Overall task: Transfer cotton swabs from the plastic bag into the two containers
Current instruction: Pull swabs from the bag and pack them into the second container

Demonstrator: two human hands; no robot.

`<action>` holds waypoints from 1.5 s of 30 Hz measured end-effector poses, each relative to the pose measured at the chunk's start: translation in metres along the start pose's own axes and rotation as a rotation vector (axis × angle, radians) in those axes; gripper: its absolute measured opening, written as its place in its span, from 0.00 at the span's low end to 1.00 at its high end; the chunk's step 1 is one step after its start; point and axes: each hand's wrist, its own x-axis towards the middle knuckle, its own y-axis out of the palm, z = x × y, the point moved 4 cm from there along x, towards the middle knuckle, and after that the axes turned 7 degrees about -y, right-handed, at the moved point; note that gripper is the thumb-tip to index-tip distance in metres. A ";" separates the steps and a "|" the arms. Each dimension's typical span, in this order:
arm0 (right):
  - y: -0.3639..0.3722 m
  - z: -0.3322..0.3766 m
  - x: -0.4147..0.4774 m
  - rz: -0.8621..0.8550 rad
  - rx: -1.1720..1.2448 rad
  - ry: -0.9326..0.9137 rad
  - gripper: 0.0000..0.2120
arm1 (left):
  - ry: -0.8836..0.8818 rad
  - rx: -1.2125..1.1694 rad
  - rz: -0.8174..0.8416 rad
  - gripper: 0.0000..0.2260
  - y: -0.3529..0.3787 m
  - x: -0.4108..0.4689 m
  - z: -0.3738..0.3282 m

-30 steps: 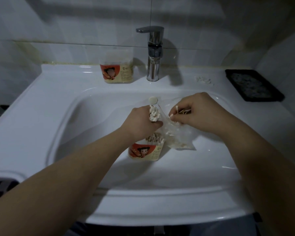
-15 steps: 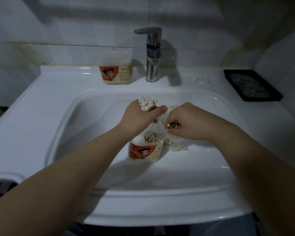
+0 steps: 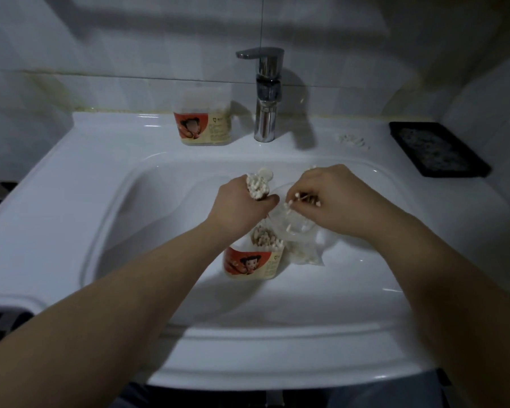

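Note:
My left hand is closed around a bundle of cotton swabs, white tips up, above an open container with a red cartoon label that stands in the sink basin and holds several swabs. My right hand pinches a few swabs over the mouth of the clear plastic bag, which lies in the basin right of that container. A second container with the same label stands on the sink ledge, left of the faucet.
The white sink fills the view. A chrome faucet rises at the back centre. A black tray sits on the ledge at far right. A round white drain plug shows behind my left hand.
My right hand has lifted a few swabs up out of the bag. My left hand has kept its bundle, shifting slightly over the container.

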 end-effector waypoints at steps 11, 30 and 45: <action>-0.023 -0.022 -0.010 -0.443 0.638 0.288 0.08 | -0.074 -0.230 0.071 0.14 0.002 0.002 0.005; -0.009 -0.024 -0.005 -0.394 0.687 0.409 0.07 | 0.104 -0.285 0.410 0.03 -0.009 -0.010 -0.011; -0.005 -0.021 -0.006 -0.367 0.767 0.388 0.06 | -0.148 -0.676 0.432 0.11 -0.009 -0.010 -0.009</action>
